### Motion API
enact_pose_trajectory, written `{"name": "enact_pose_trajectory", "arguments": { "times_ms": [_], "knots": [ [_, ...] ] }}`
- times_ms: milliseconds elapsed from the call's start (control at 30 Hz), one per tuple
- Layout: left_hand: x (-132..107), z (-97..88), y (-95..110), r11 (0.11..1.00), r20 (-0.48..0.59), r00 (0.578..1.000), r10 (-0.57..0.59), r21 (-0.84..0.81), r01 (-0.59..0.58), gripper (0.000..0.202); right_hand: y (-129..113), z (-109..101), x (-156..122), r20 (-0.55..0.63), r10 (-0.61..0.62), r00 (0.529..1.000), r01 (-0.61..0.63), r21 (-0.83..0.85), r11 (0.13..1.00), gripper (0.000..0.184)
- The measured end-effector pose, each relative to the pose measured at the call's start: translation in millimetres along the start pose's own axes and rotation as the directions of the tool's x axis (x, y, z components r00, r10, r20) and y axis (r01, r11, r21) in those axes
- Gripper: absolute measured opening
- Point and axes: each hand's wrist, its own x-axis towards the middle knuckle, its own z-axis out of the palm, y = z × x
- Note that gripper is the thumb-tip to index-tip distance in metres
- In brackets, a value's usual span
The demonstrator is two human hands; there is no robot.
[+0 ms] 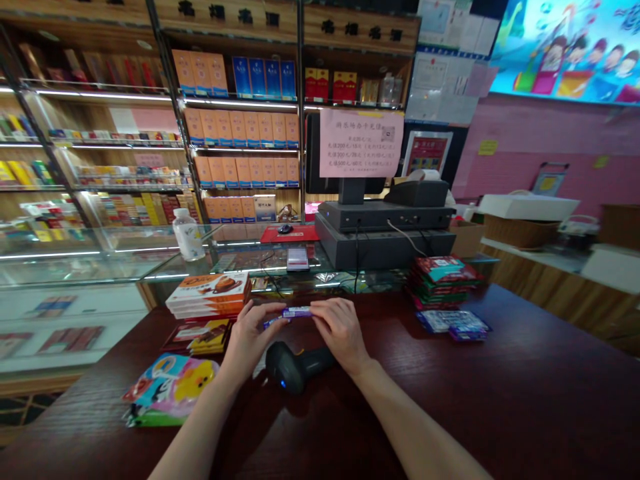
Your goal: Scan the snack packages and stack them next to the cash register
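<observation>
Both my hands hold one small purple-and-white packet (295,312) just above the dark wooden counter (500,400). My left hand (250,337) pinches its left end, and my right hand (337,330) grips its right end with the fingers curled over it. A black handheld barcode scanner (295,365) lies on the counter right below my hands, its blue light showing.
A stack of orange chocolate boxes (210,293) and dark bars (205,335) sit left of my hands, a colourful cartoon pack (170,387) nearer. Red-teal packets (443,277) and blue packets (453,323) lie right. A till (380,230) and water bottle (187,233) stand behind.
</observation>
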Motion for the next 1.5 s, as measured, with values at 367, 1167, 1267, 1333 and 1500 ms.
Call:
{"name": "enact_pose_trajectory", "arguments": {
  "times_ms": [367, 1167, 1267, 1333, 1500],
  "knots": [
    [-1, -6.4, -6, 0.982, -0.085, 0.993, 0.083, 0.175, -0.067, 0.018, -3, 1, 0, 0.095, 0.010, 0.995, -0.011, 0.005, 1.000, 0.027],
    [-7, -12.8, -15, 0.898, -0.350, 0.925, 0.146, 0.439, 0.024, 0.022, -7, -35, -33, 0.595, -0.112, 0.796, 0.029, 0.148, 0.989, 0.060],
    [-7, -10.6, -20, 0.894, -0.377, 0.910, 0.169, 0.447, 0.019, 0.021, -9, -29, -33, 0.603, -0.112, 0.790, 0.057, 0.110, 0.992, 0.058],
    [-6, -9.4, -24, 0.893, -0.392, 0.900, 0.190, 0.450, 0.007, 0.020, -11, -29, -33, 0.612, -0.113, 0.783, 0.068, 0.096, 0.993, 0.058],
    [-6, -7.6, -27, 0.891, -0.401, 0.892, 0.208, 0.454, -0.004, 0.020, -11, -37, -30, 0.589, -0.109, 0.801, 0.053, 0.110, 0.992, 0.055]
  ]
}}
